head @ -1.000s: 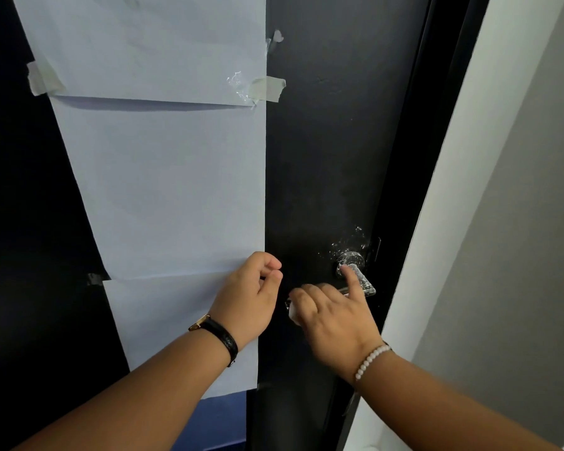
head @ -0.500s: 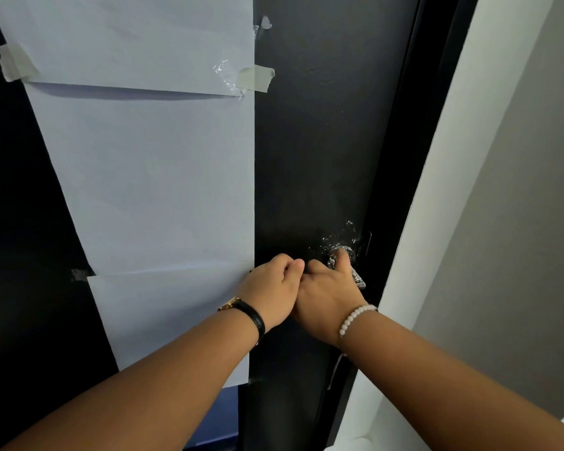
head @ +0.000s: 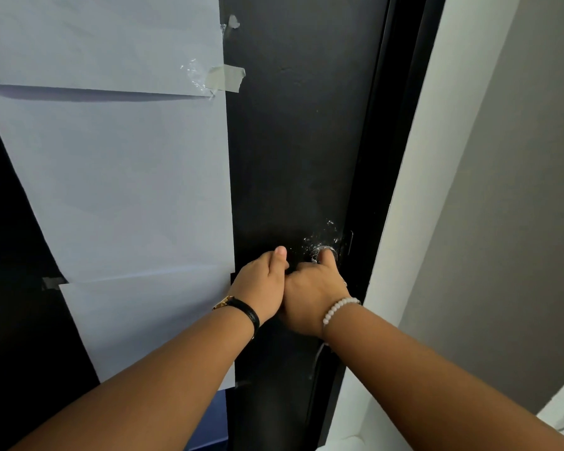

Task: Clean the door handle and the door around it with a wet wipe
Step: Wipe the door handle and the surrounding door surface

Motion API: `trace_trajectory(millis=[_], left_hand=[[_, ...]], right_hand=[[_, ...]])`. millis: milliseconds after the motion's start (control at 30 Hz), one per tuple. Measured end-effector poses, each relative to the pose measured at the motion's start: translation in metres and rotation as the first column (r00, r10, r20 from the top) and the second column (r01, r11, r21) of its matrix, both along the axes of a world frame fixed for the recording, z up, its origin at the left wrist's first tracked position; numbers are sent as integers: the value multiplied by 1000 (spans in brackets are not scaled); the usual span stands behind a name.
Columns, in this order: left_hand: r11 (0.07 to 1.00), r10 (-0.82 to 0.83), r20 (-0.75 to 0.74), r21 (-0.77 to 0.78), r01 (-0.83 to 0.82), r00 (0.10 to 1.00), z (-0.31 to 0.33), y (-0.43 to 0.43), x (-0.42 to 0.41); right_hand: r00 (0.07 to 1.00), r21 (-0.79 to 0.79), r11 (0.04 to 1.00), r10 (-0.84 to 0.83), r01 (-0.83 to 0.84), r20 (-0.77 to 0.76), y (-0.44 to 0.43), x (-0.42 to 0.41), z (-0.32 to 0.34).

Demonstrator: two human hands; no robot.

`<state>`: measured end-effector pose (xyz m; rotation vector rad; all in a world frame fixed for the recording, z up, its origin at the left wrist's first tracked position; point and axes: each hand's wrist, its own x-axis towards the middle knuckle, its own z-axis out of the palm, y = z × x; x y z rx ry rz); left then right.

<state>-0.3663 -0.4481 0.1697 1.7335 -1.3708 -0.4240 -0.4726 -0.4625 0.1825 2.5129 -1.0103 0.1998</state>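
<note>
The black door [head: 300, 141] fills the middle of the view. Only the round metal base of its handle [head: 321, 250] shows, near the door's right edge, with white flecks [head: 323, 236] on the paint just above it. My right hand [head: 313, 297], with a bead bracelet on the wrist, is closed over the lever, thumb against the metal base. Pressed against it on the left is my left hand [head: 261, 284], watch strap on the wrist, fingers curled and thumb up. What those fingers hold is hidden. No wet wipe is visible.
Large white paper sheets [head: 127, 190] are taped over the door's left part, with a tape strip [head: 228, 78] at the upper edge. A white door frame [head: 414, 222] and a grey wall [head: 518, 190] stand close on the right.
My right hand has closed over the handle lever, hiding it and the white wipe seen under it earlier. My left hand has moved right until it touches the right hand.
</note>
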Motion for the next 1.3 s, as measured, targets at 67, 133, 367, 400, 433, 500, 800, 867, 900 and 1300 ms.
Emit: trace_trajectory(millis=[67, 133, 367, 400, 433, 500, 800, 867, 900, 1300], left_hand=[[1000, 18, 25, 3, -18, 1000, 0, 1, 2], [1000, 16, 91, 4, -16, 996, 0, 2, 4], [1000, 6, 200, 1, -7, 980, -2, 5, 4], [1000, 6, 204, 1, -7, 979, -3, 5, 4], [1000, 9, 210, 2, -9, 978, -4, 4, 4], [1000, 19, 232, 3, -20, 973, -6, 4, 4], [1000, 2, 316, 25, -10, 949, -4, 2, 4], [999, -9, 364, 37, -4, 931, -2, 4, 4], [999, -14, 399, 35, 0, 917, -1, 5, 4], [915, 297, 714, -402, 24, 634, 6, -10, -18]], right_hand=[[998, 29, 999, -32, 31, 55, -1, 8, -2], [985, -48, 998, -35, 44, 167, -2, 12, -10], [939, -294, 953, 29, 77, 342, -4, -8, -52], [938, -308, 948, 26, 86, 345, -4, -8, -53], [938, -310, 946, 17, 97, 346, -4, -7, -50], [941, -275, 955, -10, 109, 339, -3, -1, -39], [951, -178, 979, -40, 99, 306, -2, -1, -32], [946, -161, 983, -34, 90, 324, -1, -12, -40], [947, -142, 986, -40, 90, 318, 0, -19, -44], [882, 102, 970, -244, 222, 402, 4, -56, -30]])
